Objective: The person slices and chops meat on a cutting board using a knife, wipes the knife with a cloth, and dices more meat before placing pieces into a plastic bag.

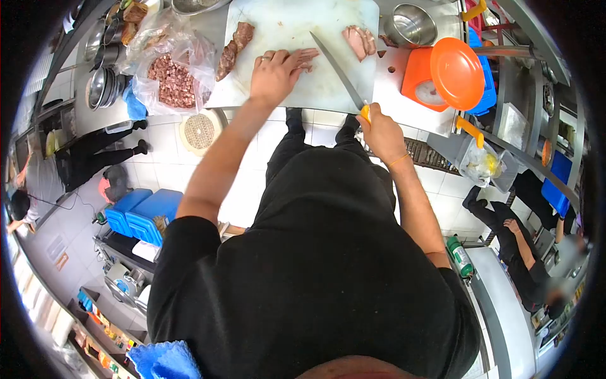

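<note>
On the white cutting board point(252, 93), my left hand point(276, 74) presses its fingers together on some sliced meat point(307, 58). My right hand point(384, 134) is wrapped round the yellow handle of a long knife point(339, 71), whose blade slants up and left over the board, to the right of the sliced meat and apart from it. A long dark piece of meat point(234, 52) lies left of my left hand. More slices point(359, 43) rest at the board's upper right. Left of the board, an open plastic bag holds diced meat point(170, 81).
Right of the board are a steel pot point(411, 26), an orange container point(421, 88) and its round orange lid point(457, 74). Stacked metal bowls point(104, 88) and a blue cloth point(133, 101) are at the left. Other people stand at the far left and far right.
</note>
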